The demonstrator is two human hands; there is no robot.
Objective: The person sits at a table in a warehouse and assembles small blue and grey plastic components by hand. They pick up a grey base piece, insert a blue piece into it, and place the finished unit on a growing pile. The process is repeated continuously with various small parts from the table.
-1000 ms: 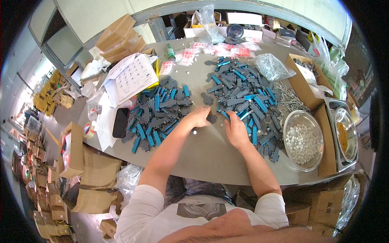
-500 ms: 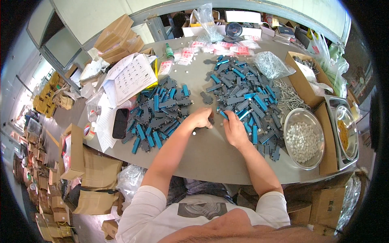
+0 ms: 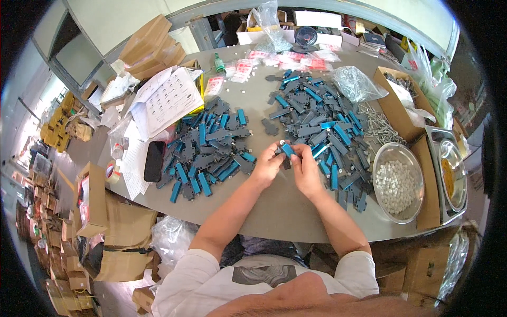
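A small blue-and-dark-grey plastic part (image 3: pixel 287 150) is between my hands, over the table's middle. My right hand (image 3: pixel 307 171) pinches its blue side between thumb and fingers. My left hand (image 3: pixel 268 168) is closed at the part's other side, its fingertips against it; they hide some of the grey body. A large heap of similar blue-and-grey parts (image 3: pixel 316 113) spreads beyond and beside my right hand. Another heap of them (image 3: pixel 206 140) lies left of my left hand. One loose grey part (image 3: pixel 270 127) rests just beyond my hands, at the right heap's edge.
At the right stands a steel bowl (image 3: pixel 397 182) of small white pieces, with metal screws (image 3: pixel 379 124) behind it. An open cardboard box (image 3: pixel 388 100) and a metal tray (image 3: pixel 458 196) flank them. A phone (image 3: pixel 155 161) and paper sheets (image 3: pixel 163 103) lie left. Plastic packets (image 3: pixel 290 59) sit at the back.
My left hand has left the left heap's edge and moved right to meet my right hand at the part. The right hand has lifted the blue part slightly from the right heap's edge.
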